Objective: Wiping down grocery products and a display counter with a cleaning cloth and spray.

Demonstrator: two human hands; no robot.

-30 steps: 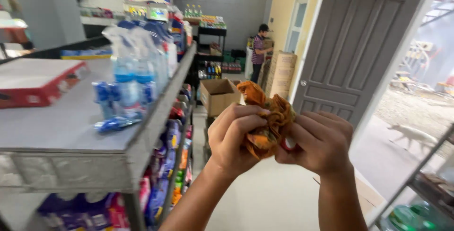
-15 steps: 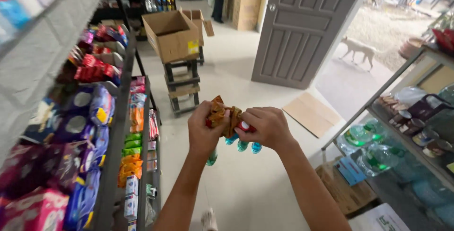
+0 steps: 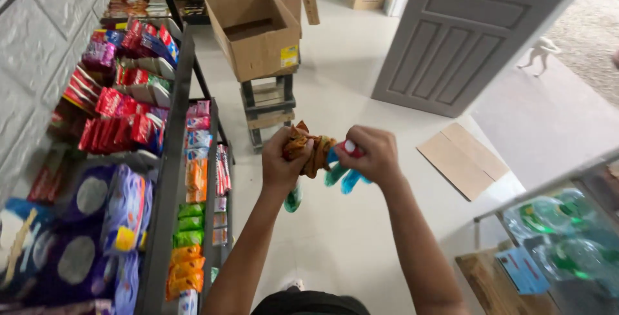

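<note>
An orange-brown cloth point(image 3: 308, 150) is gripped between both hands at chest height, above the pale floor point(image 3: 348, 237) of a shop aisle. The left hand point(image 3: 284, 160) is closed around the bunched cloth, and a green bottle point(image 3: 293, 197) hangs below its fist. The right hand point(image 3: 374, 155) is closed on the necks of two teal-blue bottles point(image 3: 342, 176), one with a red-and-white cap showing at the thumb, and its fingers are pressed against the cloth as well.

A slip is judged likely here: several small bottles are held by the tops only, and any tug on the cloth could loosen one so that it drops to the hard floor. The cloth could also be pulled free of one hand while it is worked around the bottles.

The cloth looks crumpled and soft, folded into a wad, with darker creases. The bottles look small, glossy and translucent.

To the left, a metal shelf rack point(image 3: 169, 179) is filled with red, purple, green and orange packets. Ahead, an open cardboard box point(image 3: 258, 28) is set on a small wooden stool point(image 3: 269, 105). A grey panelled door point(image 3: 464, 38) stands to the right, and a flat piece of cardboard point(image 3: 461, 158) lies on the floor near it.
</note>
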